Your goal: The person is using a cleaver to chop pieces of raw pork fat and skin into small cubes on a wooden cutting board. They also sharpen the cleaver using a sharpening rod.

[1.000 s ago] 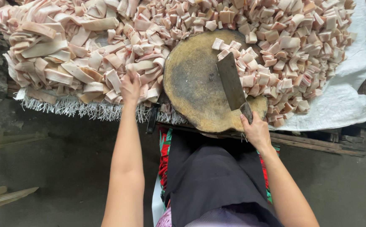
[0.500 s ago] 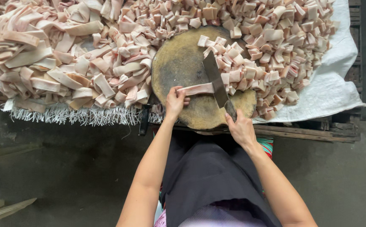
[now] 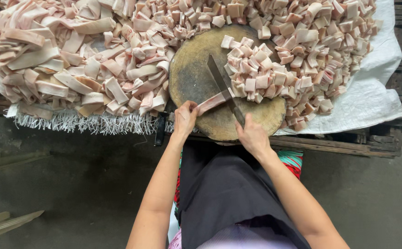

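pork strip (image 3: 212, 102) | left hand (image 3: 185, 117) pinches it | right hand (image 3: 252, 136) grips cleaver (image 3: 223, 85)

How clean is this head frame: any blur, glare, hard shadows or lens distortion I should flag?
Head view: soft, even daylight, no glare on the cleaver or the round chopping block. Only faint shadows under the meat pile. Left hand, right hand and the strip are fairly sharp, little motion blur. Wide-angle stretching shows at the white sheet and the floor edges.

One round wooden chopping block (image 3: 196, 78), one cleaver (image 3: 220, 80), one white woven sheet (image 3: 371, 99), two hands, countless pork-skin pieces (image 3: 71, 60).
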